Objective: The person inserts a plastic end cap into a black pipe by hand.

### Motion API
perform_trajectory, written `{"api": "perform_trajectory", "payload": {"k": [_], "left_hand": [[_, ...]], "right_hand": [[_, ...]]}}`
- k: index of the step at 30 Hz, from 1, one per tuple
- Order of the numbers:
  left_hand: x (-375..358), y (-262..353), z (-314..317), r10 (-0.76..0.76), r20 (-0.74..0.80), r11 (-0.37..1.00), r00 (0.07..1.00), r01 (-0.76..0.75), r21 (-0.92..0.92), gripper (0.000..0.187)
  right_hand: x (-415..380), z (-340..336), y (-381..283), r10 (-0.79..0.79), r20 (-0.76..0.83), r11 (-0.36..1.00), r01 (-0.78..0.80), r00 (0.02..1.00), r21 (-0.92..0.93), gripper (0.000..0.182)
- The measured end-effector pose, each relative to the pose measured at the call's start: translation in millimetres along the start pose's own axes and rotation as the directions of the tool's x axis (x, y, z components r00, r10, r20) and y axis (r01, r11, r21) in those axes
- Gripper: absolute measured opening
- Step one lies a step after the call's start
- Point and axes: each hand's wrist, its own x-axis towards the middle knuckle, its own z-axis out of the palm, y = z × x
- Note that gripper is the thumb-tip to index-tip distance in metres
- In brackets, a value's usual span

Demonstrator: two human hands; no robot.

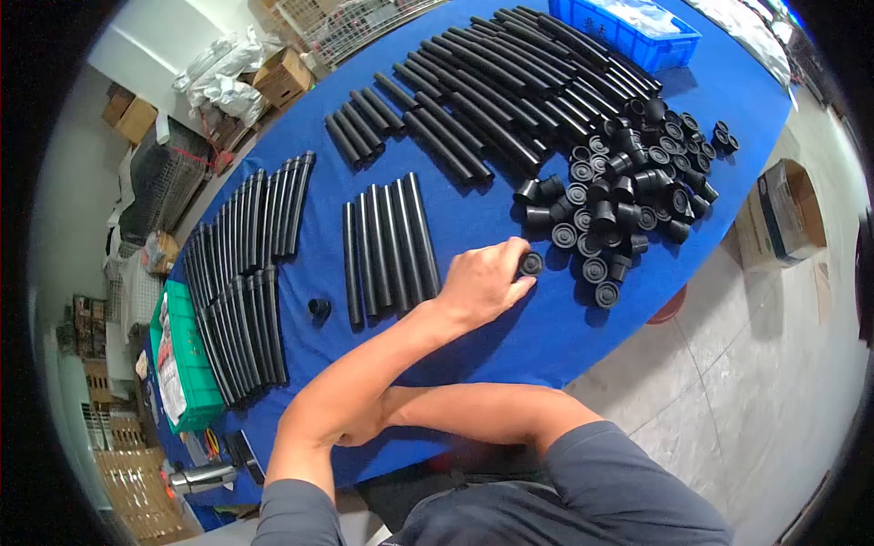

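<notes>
My left hand [482, 282] reaches to the middle right of the table, its fingers closed around a black rubber cap [532, 265] with ringed end. My right forearm crosses beneath the left one. Of my right hand [362, 428] only a small part shows by the left elbow; its fingers are hidden. Beside my left wrist lies a row of several black tubes [391, 246]. A single black cap [319, 308] sits left of that row. Just beyond my left hand spreads a heap of black caps [628, 182].
Many black tubes [492, 82] cover the far side of the blue-covered table [492, 350]. Capped tubes [246, 300] lie in stacked rows at left, near a green bin [187, 364]. A blue crate [628, 32] stands at the back; a cardboard box [781, 218] is on the floor.
</notes>
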Motion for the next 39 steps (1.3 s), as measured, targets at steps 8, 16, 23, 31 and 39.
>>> {"api": "perform_trajectory", "payload": {"k": [8,16,23,31,39], "left_hand": [[-21,-7,-12,-0.065,-0.072,0.998,0.995,0.065,-0.011,0.072],[-217,-49,-131,-0.662,-0.442,0.682,0.606,0.242,-0.69,0.037],[-337,-67,-65,-0.704,-0.595,0.656,0.388,0.678,-0.333,0.028],[-304,-88,-87,-0.436,-0.521,0.803,0.733,0.579,0.141,0.04],[-224,-138,-118,-0.449,-0.477,0.839,0.756,0.54,0.067,0.052]], "right_hand": [[-8,23,21,-0.196,-0.136,0.968,0.17,0.971,-0.183,0.038],[4,-23,-11,0.101,-0.036,0.968,-0.107,0.994,-0.228,0.027],[4,-28,-22,0.1,0.077,0.928,-0.065,0.992,-0.366,0.03],[1,-25,-19,0.031,0.127,0.902,0.027,0.991,-0.431,0.033],[2,-24,-13,0.022,0.105,0.912,0.023,0.994,-0.41,0.033]]}}
